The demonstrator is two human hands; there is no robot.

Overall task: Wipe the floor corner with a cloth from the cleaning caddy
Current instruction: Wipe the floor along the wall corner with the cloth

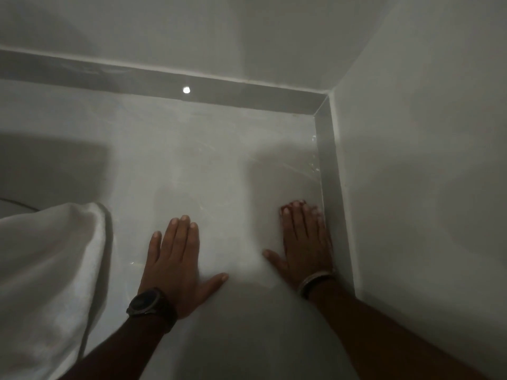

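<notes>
Both hands — left hand (175,250), right hand (304,239) — are laid flat, empty; the soft, light cloth (52,259) is best pinched at its fold.

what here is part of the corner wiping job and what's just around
Part of the job:
floor corner
left hand, flat on the floor, empty
right hand, flat by the skirting, empty

Just around:
white fabric at the left, possibly a cloth, cannot tell
wristwatch
bangle
light reflection

Dim, hazy, soft-focus view. A small glare spot (186,90) shines on the skirting (247,90); broad shadows darken the floor (192,160); the right hand's (306,242) fingertips blur.
</notes>
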